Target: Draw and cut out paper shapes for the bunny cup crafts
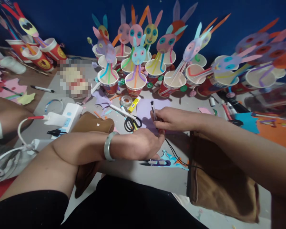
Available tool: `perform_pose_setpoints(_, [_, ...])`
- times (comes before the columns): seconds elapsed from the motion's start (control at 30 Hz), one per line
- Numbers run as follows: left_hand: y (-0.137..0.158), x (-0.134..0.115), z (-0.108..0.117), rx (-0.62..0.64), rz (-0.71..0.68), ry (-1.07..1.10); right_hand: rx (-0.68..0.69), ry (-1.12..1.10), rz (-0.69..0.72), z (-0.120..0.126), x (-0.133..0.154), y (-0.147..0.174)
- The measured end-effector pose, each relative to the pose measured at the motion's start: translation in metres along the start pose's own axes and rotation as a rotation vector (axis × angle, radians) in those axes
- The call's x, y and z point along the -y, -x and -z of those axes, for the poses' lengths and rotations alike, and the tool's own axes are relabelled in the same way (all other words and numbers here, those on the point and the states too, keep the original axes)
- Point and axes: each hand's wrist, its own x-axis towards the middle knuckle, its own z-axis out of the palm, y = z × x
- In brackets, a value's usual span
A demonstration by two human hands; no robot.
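My right hand (pixel 168 118) is closed around a pen (pixel 153 109) with a dark top, held upright over a sheet of purple paper (pixel 143 109). Close in front of it, my left hand (pixel 144 144) has its fingers curled, the fingertips meeting near the pen's lower end. A small bit of red shows between the two hands; what it belongs to is hidden. A pale bangle circles my left wrist. Black-handled scissors (pixel 132 123) lie left of the paper. Below my left hand are thread snips (pixel 157 163), resting beside light blue paper scraps (pixel 175 159).
Several paper cups with rabbit-faced figures (pixel 135 81) line the back. A white power strip (pixel 70 116) with cables lies left, near another person's arm (pixel 9 109). A tape roll (pixel 126 100) and yellow tube (pixel 134 105) sit mid-table; orange paper (pixel 275 132) lies right.
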Motion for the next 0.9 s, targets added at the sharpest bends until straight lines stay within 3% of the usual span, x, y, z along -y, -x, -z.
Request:
perform_pose_setpoints(0.2, [0.005,-0.001,0.003,-0.087,-0.035,-0.049,0.045,0.050,-0.029,-0.002,0.001,-0.001])
perform_pose_setpoints(0.37, [0.009,0.000,0.018,0.033,-0.065,-0.053,0.067,0.111,-0.032,-0.004,-0.004,-0.003])
perform_pose_setpoints(0.6, [0.011,0.001,0.021,0.023,-0.063,-0.048,0.148,0.151,-0.048,-0.001,0.000,-0.004])
perform_pose_setpoints(0.77, [0.010,0.000,0.024,0.080,-0.055,-0.036,0.129,0.107,-0.054,0.000,-0.001,-0.004])
perform_pose_setpoints(0.9, [0.008,0.000,0.019,0.051,-0.034,-0.029,0.093,0.028,-0.072,0.000,-0.005,-0.003])
